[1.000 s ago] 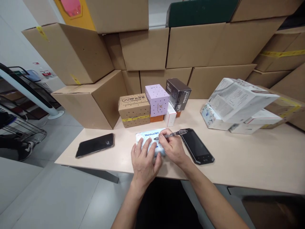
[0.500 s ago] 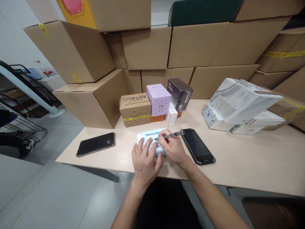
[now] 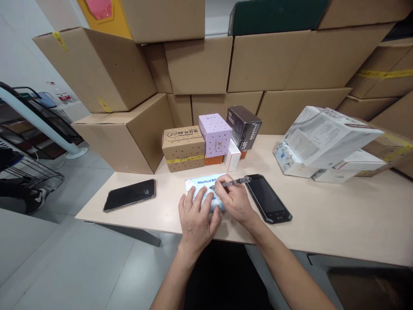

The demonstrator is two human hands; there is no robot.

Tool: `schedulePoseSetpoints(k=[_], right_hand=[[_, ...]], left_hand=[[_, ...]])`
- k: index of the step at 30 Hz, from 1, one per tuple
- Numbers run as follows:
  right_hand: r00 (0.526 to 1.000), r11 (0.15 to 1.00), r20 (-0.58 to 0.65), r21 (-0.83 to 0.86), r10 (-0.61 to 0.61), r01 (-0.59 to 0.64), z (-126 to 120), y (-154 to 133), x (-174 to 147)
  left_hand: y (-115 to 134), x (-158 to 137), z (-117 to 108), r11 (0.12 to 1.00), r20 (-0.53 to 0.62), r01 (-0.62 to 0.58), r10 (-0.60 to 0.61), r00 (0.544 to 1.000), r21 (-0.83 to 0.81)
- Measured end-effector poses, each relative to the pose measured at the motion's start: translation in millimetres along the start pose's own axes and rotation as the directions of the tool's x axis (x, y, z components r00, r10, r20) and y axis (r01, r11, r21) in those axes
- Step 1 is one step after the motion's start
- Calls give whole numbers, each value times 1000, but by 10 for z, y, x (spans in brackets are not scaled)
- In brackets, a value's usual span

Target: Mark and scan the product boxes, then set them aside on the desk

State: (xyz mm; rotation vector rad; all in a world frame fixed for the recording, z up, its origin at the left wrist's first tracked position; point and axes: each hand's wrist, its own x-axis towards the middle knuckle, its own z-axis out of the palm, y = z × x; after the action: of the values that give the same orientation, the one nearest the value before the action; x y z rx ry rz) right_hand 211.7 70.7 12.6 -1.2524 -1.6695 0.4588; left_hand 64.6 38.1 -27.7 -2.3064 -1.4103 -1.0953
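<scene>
A pale blue and white packet marked "Manhua" (image 3: 204, 181) lies flat near the front edge of the table. Across its lower part rests my left hand (image 3: 197, 213), fingers spread and pressing lightly on the surface. My right hand (image 3: 235, 199) is closed around a pen (image 3: 237, 181), its tip pointing left at the packet's upper face. Whether the tip touches the packet I cannot tell. The fingers hide part of the packet's print. Just right of this hand lies a black rugged handheld device (image 3: 268, 198).
A dark smartphone (image 3: 129, 195) lies at left. Behind the packet stand a brown printed box (image 3: 183, 146), a lilac box (image 3: 214, 135) and a dark brown box (image 3: 243, 125). White cartons (image 3: 332, 135) are piled at right. Large cardboard boxes (image 3: 271, 60) wall off the back.
The pen tip has shifted very slightly over the packet. Both hands and everything else keep nearly the same place.
</scene>
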Motion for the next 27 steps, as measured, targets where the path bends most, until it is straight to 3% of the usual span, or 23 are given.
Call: schedulePoseSetpoints(k=[10, 15, 17, 19, 22, 24, 27], right_hand=[[1000, 999, -8, 48, -10, 10, -6, -10, -10], [981, 980, -176, 194, 85, -50, -52, 47, -86], [962, 988, -260, 149, 80, -42, -139, 73, -134], [953, 1000, -303, 21, 3, 4, -253, 115, -198], [979, 976, -180, -211, -92, 53, -405, 220, -322], [999, 928, -25, -371, -34, 22, -453, 300, -411], [983, 816, 134, -578, 129, -28, -438, 378, -509]], left_hand=[[1, 5, 2, 1000, -7, -6, 6, 1000, 7], [10, 21, -26, 1000, 3, -1, 1, 1000, 18], [14, 30, -41, 1000, 21, 4, -4, 1000, 18], [11, 37, -53, 1000, 32, 1, -1, 999, 9], [-21, 34, -57, 999, 13, -11, 11, 1000, -32], [-70, 14, -48, 996, -42, -13, 9, 999, -92], [-184, -50, -17, 970, -172, 28, -71, 982, -241]])
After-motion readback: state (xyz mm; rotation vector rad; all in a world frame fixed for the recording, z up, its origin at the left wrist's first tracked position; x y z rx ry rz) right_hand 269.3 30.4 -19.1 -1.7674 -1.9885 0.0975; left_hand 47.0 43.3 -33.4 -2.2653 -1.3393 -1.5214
